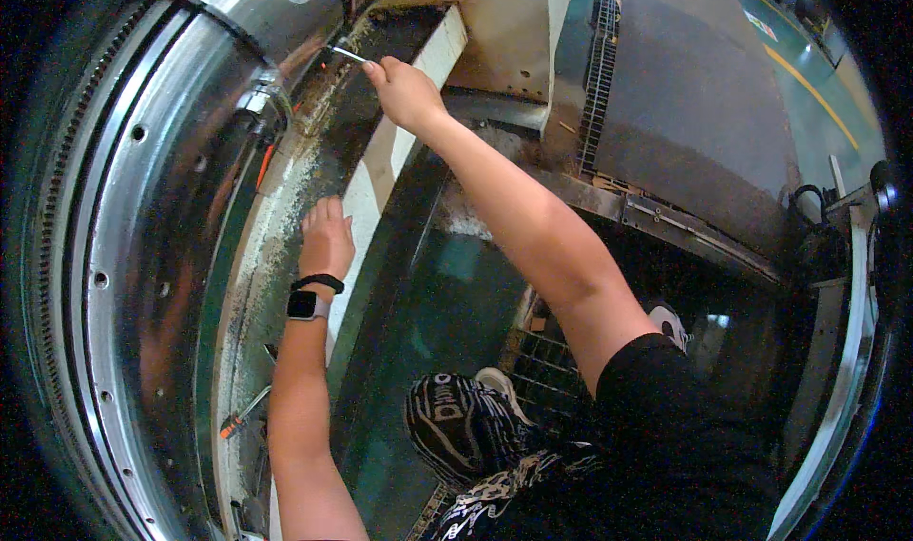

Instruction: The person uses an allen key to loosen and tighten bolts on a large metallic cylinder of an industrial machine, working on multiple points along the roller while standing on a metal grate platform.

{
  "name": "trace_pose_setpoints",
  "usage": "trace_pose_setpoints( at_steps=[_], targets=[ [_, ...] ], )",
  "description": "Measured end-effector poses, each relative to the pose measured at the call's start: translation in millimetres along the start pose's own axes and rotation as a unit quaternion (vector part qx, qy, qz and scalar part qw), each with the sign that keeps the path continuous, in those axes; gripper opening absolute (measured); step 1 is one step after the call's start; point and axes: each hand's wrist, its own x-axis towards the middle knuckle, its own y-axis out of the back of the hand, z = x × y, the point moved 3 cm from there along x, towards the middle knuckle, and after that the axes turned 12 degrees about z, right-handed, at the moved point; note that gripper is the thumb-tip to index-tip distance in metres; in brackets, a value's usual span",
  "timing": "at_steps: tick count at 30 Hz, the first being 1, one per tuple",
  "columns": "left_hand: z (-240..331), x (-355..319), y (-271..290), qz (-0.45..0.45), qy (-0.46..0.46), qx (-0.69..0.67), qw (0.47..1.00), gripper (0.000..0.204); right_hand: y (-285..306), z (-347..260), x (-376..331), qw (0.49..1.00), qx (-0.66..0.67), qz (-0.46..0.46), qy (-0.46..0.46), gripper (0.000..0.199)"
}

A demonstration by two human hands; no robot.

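At the top, my right hand (409,94) is closed around the end of a slim silver metal tool (352,55). The tool's far end reaches toward dark fittings beside the big round machine part; its tip is too small to make out. My left hand (326,237), with a watch and a dark band on its wrist, rests palm down on the worn metal ledge (271,246), fingers stretched out. Lower on the ledge, left of my left forearm, lies a screwdriver (245,414) with an orange and black handle.
A large shiny metal ring (105,218) with bolt holes and a toothed edge curves along the left. A hose fitting (255,102) sticks out near the ledge. A grey platform (685,85) stands at the upper right, and a metal rail (851,284) runs down the right side.
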Motion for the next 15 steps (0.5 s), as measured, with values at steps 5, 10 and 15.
trace_pose_setpoints(
  at_steps=[5,10,15],
  targets=[
    [7.9,-4.5,10.7,0.015,0.001,-0.005,1.0,0.025,3.7,1.0,-4.2,0.999,-0.008,0.023,0.029,0.042],
    [7.1,-3.7,9.1,0.012,0.002,-0.011,1.0,0.026,-2.3,3.7,-4.0,1.0,0.001,0.009,-0.002,0.044],
    [12.4,-1.4,16.4,0.023,0.014,0.002,1.0,0.03,1.8,3.9,-1.2,0.999,0.049,-0.013,0.004,0.042]
  ],
)
